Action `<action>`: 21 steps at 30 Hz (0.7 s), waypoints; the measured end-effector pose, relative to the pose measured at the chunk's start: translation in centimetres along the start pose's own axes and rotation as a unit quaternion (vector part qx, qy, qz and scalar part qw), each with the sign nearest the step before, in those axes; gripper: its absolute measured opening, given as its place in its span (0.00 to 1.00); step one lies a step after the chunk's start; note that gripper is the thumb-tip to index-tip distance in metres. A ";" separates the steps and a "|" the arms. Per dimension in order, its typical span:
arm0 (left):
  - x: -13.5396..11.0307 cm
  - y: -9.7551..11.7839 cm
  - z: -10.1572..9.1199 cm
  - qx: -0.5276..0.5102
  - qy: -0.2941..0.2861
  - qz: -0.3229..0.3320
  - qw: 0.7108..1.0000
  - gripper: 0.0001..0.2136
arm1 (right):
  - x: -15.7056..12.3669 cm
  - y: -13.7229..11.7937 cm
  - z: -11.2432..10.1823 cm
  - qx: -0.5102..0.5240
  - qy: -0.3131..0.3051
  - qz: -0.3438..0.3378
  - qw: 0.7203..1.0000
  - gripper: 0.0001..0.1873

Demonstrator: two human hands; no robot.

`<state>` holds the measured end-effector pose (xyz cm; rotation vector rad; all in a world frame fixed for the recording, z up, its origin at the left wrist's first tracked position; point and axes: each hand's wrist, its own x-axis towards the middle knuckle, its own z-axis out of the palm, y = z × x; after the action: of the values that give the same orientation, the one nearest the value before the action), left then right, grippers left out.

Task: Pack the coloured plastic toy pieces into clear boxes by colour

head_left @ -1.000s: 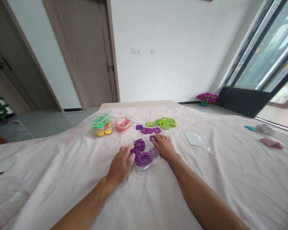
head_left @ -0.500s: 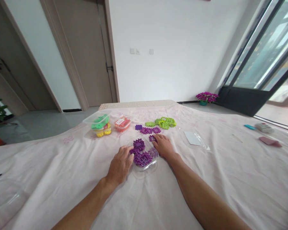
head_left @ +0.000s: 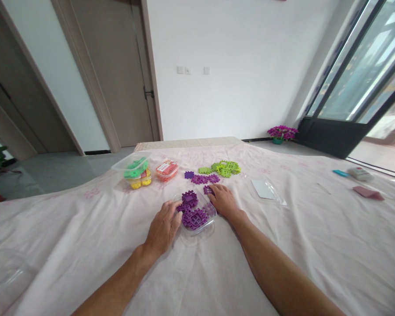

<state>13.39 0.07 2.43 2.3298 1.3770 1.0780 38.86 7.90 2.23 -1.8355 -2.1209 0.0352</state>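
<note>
A clear plastic box (head_left: 206, 222) holding several purple puzzle-edged tiles (head_left: 194, 215) lies on the pink sheet in front of me. My left hand (head_left: 163, 228) rests against the box's left rim, fingers curled on the edge. My right hand (head_left: 224, 201) lies palm down at the box's right side, its fingertips on a loose purple tile (head_left: 208, 190). More purple tiles (head_left: 202, 178) and a heap of light green tiles (head_left: 226, 168) lie just beyond.
A clear box of green and yellow pieces (head_left: 136, 171) and a small orange-red box (head_left: 166, 170) stand at the back left. A clear lid (head_left: 266, 191) lies to the right. Small items (head_left: 358, 174) sit at the far right edge. Another clear container (head_left: 3, 281) is at the lower left.
Both hands stay where they were at the box. The view has shifted slightly.
</note>
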 end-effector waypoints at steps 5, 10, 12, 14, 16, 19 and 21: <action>0.0 0.1 0.0 -0.005 0.001 -0.001 1.000 0.16 | 0.0 0.1 0.0 0.002 0.001 -0.002 1.000 0.22; 0.0 0.1 0.0 -0.008 0.001 0.001 1.000 0.16 | 0.0 0.2 0.1 0.001 0.005 -0.007 1.000 0.22; 0.0 0.1 0.0 -0.007 0.001 0.002 1.000 0.16 | 0.0 0.2 0.2 0.001 0.005 -0.005 1.000 0.22; 0.0 0.0 0.0 -0.006 0.000 0.002 1.000 0.16 | 0.0 0.1 0.2 0.000 0.004 -0.003 1.000 0.22; 0.0 0.0 0.1 -0.005 -0.003 0.001 1.000 0.16 | 0.0 0.1 0.1 0.000 0.002 -0.002 1.000 0.22; 0.0 -0.1 0.1 -0.005 -0.005 0.000 1.000 0.16 | 0.0 0.1 0.1 -0.001 0.000 -0.001 1.000 0.23; 0.0 -0.1 0.1 -0.007 -0.004 -0.001 1.000 0.16 | 0.0 0.0 0.0 -0.001 0.000 -0.002 1.000 0.23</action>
<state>13.39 0.14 2.36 2.3204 1.3638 1.0727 38.90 7.89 2.19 -1.8330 -2.1242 0.0320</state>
